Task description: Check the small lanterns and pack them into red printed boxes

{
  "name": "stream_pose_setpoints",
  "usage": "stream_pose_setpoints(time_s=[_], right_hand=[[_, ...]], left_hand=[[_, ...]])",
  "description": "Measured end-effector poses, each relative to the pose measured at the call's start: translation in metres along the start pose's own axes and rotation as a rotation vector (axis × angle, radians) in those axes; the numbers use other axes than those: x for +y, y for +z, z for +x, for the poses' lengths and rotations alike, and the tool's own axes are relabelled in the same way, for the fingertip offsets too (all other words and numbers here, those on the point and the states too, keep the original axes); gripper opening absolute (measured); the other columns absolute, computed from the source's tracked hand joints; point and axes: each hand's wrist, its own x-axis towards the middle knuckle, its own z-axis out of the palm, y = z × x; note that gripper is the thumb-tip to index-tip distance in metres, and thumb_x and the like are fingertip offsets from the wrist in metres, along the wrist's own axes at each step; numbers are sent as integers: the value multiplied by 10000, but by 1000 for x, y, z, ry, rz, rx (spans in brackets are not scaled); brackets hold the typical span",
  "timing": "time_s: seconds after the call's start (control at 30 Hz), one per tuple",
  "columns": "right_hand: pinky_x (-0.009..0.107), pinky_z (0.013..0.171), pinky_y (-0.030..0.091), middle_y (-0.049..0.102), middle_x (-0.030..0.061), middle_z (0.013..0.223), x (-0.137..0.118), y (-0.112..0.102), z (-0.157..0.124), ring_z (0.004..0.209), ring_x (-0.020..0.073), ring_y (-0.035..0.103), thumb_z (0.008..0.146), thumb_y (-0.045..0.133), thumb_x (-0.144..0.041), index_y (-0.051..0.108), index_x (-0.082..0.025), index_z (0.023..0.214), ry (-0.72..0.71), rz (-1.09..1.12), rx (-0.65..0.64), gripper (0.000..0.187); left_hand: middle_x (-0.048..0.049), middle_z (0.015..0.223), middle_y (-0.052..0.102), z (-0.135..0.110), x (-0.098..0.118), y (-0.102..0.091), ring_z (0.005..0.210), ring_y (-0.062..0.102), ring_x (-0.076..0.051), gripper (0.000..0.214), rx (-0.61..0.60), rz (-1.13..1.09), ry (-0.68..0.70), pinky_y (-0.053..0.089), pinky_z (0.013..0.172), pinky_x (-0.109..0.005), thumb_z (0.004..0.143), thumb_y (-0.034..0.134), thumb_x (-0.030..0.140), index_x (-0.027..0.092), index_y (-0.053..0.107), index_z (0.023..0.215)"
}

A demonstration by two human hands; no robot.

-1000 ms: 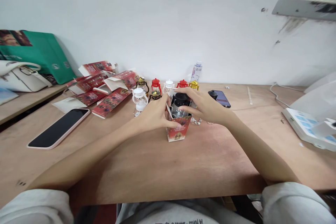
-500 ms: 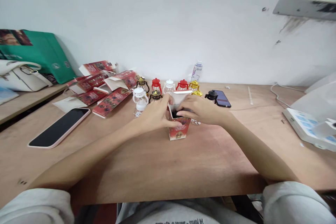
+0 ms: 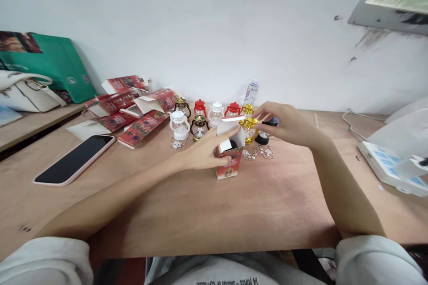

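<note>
Left grip [image 3: 204, 149] holds the upright red box [image 3: 231, 167] between thumb and fingers; right grip [image 3: 288, 124]: hold unclear.

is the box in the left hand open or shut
Open: the box has its flap up, and something black shows inside.

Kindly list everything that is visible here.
Open box: one, red, centre
Lanterns: nine, white, red, gold, bronze, black, beyond open box
Wire pieces: several, silvery, near lanterns
Other boxes: several, red, left
Phone: one, black and pink, left
Handbag: one, white, left
Bag: one, green, left
Wall: one, white, behind
Bottle: one, clear, by wall
Power strip: one, white, right
Table: one, brown, underneath
Sleeves: two, grey, bottom corners
Left hand: one, gripping open box
Right hand: one, at black lantern
</note>
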Motion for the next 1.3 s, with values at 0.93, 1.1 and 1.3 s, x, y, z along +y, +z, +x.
stream_pose_setpoints(time_s=[0.93, 1.1, 1.3], right_hand=[[320, 737, 499, 737, 61, 894, -12, 37, 9, 799, 178, 669, 869, 616, -270, 666, -179, 781, -249, 136, -54, 136], [304, 682, 478, 725, 81, 913, -15, 35, 7, 748, 168, 643, 895, 568, -261, 662, -171, 808, -288, 20, -43, 157], [295, 706, 496, 719, 86, 972, -17, 35, 5, 810, 173, 668, 909, 559, -245, 706, -166, 954, -307, -43, -65, 173]], left_hand=[[-163, 1376, 391, -10, -27, 86, 1228, 519, -287, 931, 512, -739, -37, 507, 937, -440, 677, 793, 424, 276, 151, 1334], [-135, 1289, 528, -8, -18, 76, 1143, 588, -283, 811, 330, -906, -222, 494, 977, -444, 637, 814, 399, 209, 343, 1269], [-117, 1235, 578, -7, -17, 75, 1091, 623, -281, 725, 316, -975, -271, 529, 932, -429, 614, 828, 381, 195, 430, 1191]])
